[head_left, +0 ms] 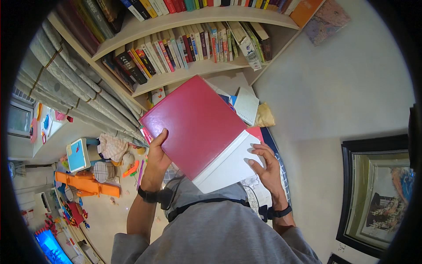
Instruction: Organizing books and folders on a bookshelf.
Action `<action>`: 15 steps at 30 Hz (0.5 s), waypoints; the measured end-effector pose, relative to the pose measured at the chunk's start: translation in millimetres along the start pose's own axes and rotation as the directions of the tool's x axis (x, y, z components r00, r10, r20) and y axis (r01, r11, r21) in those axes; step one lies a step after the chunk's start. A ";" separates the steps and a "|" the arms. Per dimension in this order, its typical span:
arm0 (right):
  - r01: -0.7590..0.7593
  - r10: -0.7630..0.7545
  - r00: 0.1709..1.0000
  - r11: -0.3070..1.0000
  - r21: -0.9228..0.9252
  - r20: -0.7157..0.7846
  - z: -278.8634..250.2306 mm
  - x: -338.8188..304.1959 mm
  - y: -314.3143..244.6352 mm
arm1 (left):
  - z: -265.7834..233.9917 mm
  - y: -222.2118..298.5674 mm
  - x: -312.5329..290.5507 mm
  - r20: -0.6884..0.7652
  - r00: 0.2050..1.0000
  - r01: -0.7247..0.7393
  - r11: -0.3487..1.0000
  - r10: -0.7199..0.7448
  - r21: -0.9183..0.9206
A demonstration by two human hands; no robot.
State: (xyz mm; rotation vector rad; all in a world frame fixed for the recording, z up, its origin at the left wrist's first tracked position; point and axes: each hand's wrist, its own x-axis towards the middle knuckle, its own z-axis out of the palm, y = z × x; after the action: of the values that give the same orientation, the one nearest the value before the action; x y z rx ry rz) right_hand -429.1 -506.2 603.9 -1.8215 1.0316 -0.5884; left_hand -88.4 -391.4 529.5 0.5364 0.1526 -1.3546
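A large book with a glossy dark red cover (193,125) is held tilted in front of my waist. My left hand (159,149) grips its left edge, thumb on top and the other fingers hidden underneath. A white sheet or panel (228,169) sticks out from under the lower right side of the cover; I cannot tell whether it is a page or a sleeve. Over this panel's right edge is my right hand (267,167), its fingers apart and slightly bent. Whether those fingertips touch the white surface is unclear.
Ahead stands a bookcase with a row of upright books (193,44). Below it lie a spiral notebook (246,105) and a yellowish pouch (265,115). Curtains (79,75) hang at the left, above an orange chair-like piece (88,184) and scattered toys. A framed picture (380,193) is at the right.
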 end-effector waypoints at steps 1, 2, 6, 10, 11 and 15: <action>-0.056 0.059 0.998 0.991 0.124 -0.020 -0.3 -1.6 1.9 | 0.5 -2.8 0.5 0.005 1.000 0.004 1.000 -0.004 0.003; -0.077 0.077 0.997 0.993 0.092 0.000 -5.4 -1.6 4.1 | 0.4 -5.7 1.9 -0.005 1.000 -0.011 1.000 0.011 -0.002; 0.015 -0.037 0.997 0.949 -0.314 -0.063 -7.6 0.1 5.8 | -3.6 -10.2 3.2 -0.024 0.999 -0.025 0.999 0.025 0.035; 0.043 -0.074 0.994 0.935 -0.352 -0.075 -12.3 25.8 -2.5 | 1.9 -9.3 4.3 0.012 0.997 0.075 0.994 -0.076 0.080; 0.048 -0.053 0.999 0.958 -0.282 -0.011 -14.7 34.6 -2.2 | 6.0 -8.8 4.0 0.014 0.997 0.079 0.993 -0.080 0.086; -0.113 0.051 0.934 0.981 0.156 0.355 -27.5 53.1 -7.8 | 29.5 -5.0 7.7 -0.048 0.995 0.090 0.983 -0.083 0.158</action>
State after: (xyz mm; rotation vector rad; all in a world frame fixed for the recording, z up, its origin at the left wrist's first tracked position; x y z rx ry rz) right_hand -418.3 -562.8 621.5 -1.6443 0.7843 -0.2782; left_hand -97.3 -412.1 550.6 0.7000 0.1024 -1.4487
